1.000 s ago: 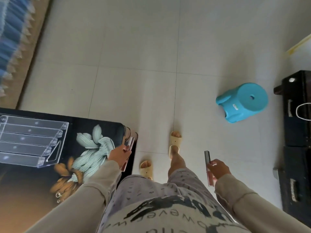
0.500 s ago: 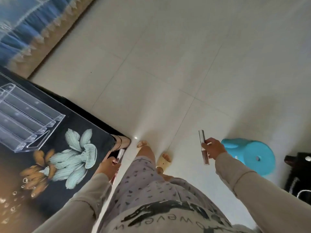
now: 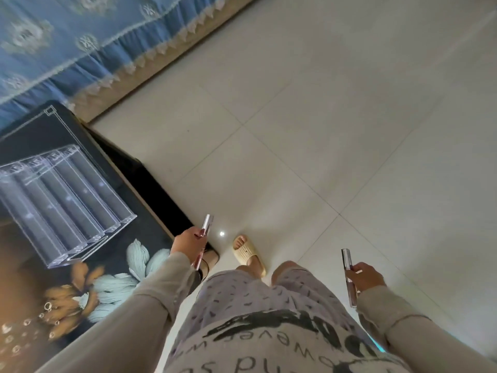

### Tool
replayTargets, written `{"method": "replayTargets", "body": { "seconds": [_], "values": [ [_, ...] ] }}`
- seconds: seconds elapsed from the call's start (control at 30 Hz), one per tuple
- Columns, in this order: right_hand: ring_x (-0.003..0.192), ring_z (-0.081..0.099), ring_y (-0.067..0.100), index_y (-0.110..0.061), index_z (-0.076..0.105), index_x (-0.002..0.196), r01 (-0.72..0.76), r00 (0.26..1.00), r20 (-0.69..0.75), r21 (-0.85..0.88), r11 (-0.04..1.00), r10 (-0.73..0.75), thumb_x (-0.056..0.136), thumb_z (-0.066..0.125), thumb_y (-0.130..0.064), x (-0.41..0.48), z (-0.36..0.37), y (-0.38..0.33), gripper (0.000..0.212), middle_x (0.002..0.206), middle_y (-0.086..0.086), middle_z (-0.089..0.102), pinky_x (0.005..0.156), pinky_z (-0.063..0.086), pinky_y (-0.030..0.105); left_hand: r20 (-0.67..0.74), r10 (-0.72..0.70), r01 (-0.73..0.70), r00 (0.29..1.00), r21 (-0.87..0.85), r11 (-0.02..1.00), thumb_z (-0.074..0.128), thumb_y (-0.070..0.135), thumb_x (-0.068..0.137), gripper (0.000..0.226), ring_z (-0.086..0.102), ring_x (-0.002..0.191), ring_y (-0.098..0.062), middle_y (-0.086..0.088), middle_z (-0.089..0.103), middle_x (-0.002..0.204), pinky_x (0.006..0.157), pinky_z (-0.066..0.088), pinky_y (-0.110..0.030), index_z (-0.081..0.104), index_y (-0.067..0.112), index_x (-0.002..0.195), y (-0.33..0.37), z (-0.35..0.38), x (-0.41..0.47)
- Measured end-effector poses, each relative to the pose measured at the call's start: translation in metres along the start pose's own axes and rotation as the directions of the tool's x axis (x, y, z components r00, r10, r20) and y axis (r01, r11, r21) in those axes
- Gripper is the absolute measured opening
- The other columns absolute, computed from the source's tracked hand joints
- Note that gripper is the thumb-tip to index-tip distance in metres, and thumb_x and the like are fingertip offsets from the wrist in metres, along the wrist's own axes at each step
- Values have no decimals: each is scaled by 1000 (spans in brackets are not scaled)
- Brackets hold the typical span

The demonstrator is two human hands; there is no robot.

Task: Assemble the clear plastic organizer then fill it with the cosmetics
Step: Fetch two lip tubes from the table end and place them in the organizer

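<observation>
Clear organizer [image 3: 61,203] nearer now; left grip [image 3: 188,242], right grip [image 3: 367,275] still hold tubes [image 3: 206,224].

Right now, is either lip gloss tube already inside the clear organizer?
No: the left hand grips one lip gloss tube and the right hand the other tube, both apart from the organizer on the table.

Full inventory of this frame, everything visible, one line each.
clear plastic organizer: 1, transparent, on the table, left
table: 1, black with floral print, left edge
left tube: 1, pink with clear cap, in the left hand
right tube: 1, pink with clear cap, in the right hand
bedcover: 1, blue with lace trim, top left
floor: pale tiles, centre and right
slipper: 1 plainly visible, cream, centre
shorts: 1, grey, flecked, bottom centre
left hand: grips left tube, by table corner
right hand: grips right tube, over floor
</observation>
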State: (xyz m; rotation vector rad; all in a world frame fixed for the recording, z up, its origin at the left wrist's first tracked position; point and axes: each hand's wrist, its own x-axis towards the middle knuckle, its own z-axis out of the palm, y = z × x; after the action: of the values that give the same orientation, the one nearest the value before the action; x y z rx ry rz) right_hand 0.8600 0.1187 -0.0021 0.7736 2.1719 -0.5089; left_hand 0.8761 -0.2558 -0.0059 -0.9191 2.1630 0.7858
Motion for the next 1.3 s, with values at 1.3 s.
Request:
{"method": "replayTargets", "body": {
  "seconds": [1.3],
  "values": [
    [91, 62, 33, -5, 58, 91, 740, 666, 525, -556, 378, -530, 87, 57, -13, 95, 0, -642, 8, 91, 16, 62, 88, 52, 44, 111, -704, 449, 701, -836, 316, 54, 18, 87, 21, 64, 91, -32, -17, 68, 99, 73, 42, -26, 62, 5, 102, 38, -138, 135]
  ]
}}
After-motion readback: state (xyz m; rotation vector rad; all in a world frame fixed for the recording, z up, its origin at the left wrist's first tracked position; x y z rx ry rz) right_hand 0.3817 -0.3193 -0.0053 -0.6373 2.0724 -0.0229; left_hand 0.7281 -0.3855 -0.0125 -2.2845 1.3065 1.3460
